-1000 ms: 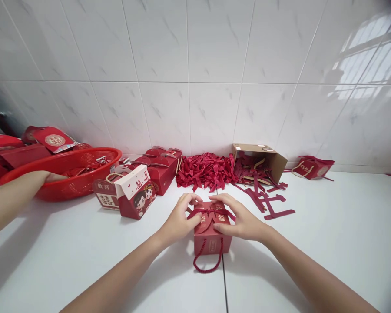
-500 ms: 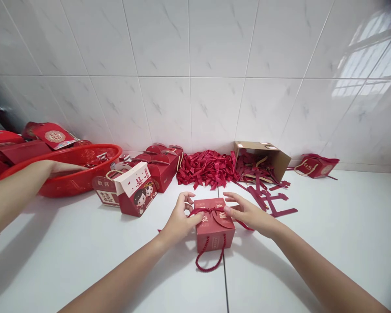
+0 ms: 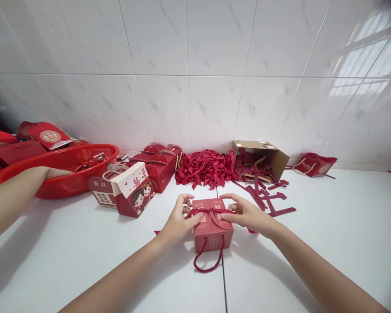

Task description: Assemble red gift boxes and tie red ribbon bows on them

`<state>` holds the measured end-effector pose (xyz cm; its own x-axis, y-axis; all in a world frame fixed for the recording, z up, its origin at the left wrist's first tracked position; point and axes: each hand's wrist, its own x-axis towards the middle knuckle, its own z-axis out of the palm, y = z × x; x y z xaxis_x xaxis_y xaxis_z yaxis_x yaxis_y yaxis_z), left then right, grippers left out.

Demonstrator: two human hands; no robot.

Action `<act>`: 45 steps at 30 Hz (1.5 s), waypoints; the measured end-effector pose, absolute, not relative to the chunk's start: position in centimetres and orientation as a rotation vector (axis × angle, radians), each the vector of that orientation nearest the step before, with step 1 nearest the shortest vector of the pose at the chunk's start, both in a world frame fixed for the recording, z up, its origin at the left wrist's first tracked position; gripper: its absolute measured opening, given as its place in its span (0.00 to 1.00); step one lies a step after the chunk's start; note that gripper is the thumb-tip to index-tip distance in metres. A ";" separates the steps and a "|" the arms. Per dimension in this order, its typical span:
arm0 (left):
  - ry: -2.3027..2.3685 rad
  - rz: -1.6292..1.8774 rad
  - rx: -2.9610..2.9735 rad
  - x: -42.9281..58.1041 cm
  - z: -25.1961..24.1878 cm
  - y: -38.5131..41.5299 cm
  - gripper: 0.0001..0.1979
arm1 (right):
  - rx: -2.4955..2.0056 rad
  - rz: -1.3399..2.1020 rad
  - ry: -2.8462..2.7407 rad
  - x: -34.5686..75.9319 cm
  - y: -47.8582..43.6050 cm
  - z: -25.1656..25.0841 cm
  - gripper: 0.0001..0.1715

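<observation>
A small red gift box (image 3: 213, 238) with gold lettering stands in front of me on the white table. Across its top runs a dark red ribbon (image 3: 211, 211), crossed or knotted near the middle. My left hand (image 3: 180, 219) is at the box's left edge, thumb on top, with the ribbon pinched under it. From the right, my right hand (image 3: 244, 213) presses its thumb on the lid and grips the ribbon's other side. A red rope handle (image 3: 208, 270) hangs down the front onto the table. Ribbon ends show beyond both hands.
Another person's arm (image 3: 16, 200) reaches into a red plastic basket (image 3: 65, 189) at left. A box with cartoon figures (image 3: 137, 195) and more red boxes (image 3: 161, 169) stand nearby. Along the wall lie a ribbon pile (image 3: 205, 167), a cardboard box (image 3: 282, 165) of strips and another gift box (image 3: 316, 165).
My right thumb has moved slightly left and lower on the lid, and the ribbon sits closer to the box. The other person's hand has shifted left in the basket.
</observation>
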<state>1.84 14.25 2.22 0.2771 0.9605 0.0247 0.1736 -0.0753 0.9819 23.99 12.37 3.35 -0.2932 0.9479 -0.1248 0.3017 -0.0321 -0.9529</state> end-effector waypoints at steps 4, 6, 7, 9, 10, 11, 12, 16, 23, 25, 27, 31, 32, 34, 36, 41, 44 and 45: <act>1.107 0.907 1.528 2.2 2.5 14.2 0.22 | -1.326 1.410 -1.590 23.4 12.1 3.8 0.37; 1.114 0.885 1.535 2.2 2.4 14.2 0.22 | -1.325 1.428 -1.566 23.1 12.0 4.0 0.38; 1.115 0.875 1.539 2.1 2.4 14.3 0.21 | -1.336 1.424 -1.565 23.0 12.0 4.0 0.38; 1.140 0.880 1.591 1.7 2.2 14.4 0.22 | -1.382 1.384 -1.587 23.0 12.1 4.1 0.38; 1.176 0.884 1.657 1.4 2.3 14.5 0.22 | -1.417 1.335 -1.606 23.0 12.1 4.1 0.37; 1.229 0.875 1.752 1.1 2.4 14.7 0.23 | -1.459 1.266 -1.627 23.1 12.2 4.1 0.36; 1.297 0.847 1.868 0.8 2.6 14.8 0.23 | -1.498 1.184 -1.653 23.2 12.2 4.1 0.34; 1.506 0.609 2.220 0.3 4.0 14.7 0.26 | -1.570 0.930 -1.823 23.8 12.0 4.4 0.31; 1.418 0.715 2.065 -0.8 4.2 15.4 0.23 | -1.538 0.782 -2.002 25.0 11.1 5.9 0.25; 1.368 0.714 1.914 -1.7 4.2 16.3 0.25 | -1.477 0.801 -1.999 25.5 11.0 6.5 0.23; 1.362 0.581 1.770 -2.4 4.5 17.1 0.25 | -1.431 0.828 -2.047 25.9 10.7 7.2 0.24; 1.188 0.144 1.713 -3.0 5.2 17.6 0.20 | -1.437 0.715 -2.259 26.1 9.7 7.7 0.20; 1.101 0.063 1.717 -3.1 5.2 17.4 0.20 | -1.479 0.650 -2.273 25.9 9.6 7.6 0.17; 0.940 -0.046 1.698 -3.1 5.3 17.1 0.19 | -1.613 0.489 -2.246 25.2 9.5 7.2 0.13; 0.850 -0.015 1.662 -3.0 5.5 16.6 0.17 | -1.743 0.285 -2.194 24.3 9.6 6.5 0.15; 0.904 0.388 1.673 -2.0 6.4 15.0 0.17 | -1.524 -0.111 -2.005 22.5 10.3 5.2 0.22; 1.025 0.662 1.772 -0.7 6.6 13.7 0.15 | -1.253 0.006 -1.920 21.5 10.3 4.8 0.20; 1.053 0.749 1.820 -0.2 6.5 13.3 0.13 | -1.210 0.110 -1.888 21.2 10.3 4.7 0.18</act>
<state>-0.16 13.27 6.45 0.4593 0.8856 0.0692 0.3556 -0.2547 0.8992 21.18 10.27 4.74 -0.1524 0.7744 0.6141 0.6978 0.5243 -0.4881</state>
